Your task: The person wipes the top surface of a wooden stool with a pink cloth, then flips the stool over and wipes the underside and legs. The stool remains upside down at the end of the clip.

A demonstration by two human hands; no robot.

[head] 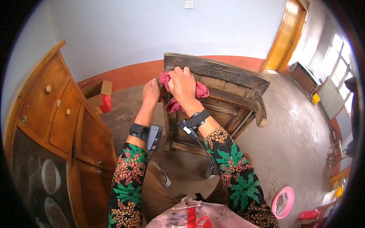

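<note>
An old dark wooden bench, its timber worn and stained, stands before me with its backrest towards the wall. My right hand presses a crumpled dark pink cloth against the upper left part of the bench. Part of the cloth hangs below that hand. At the bench's left side, my left hand is curled around a wooden part that it mostly hides. On the bench's right side, an armrest juts towards me.
A brown wooden cabinet with round knobs stands close on my left. Behind it an open cardboard box sits on the floor. A pink basin is at lower right. A wooden door is at the far right.
</note>
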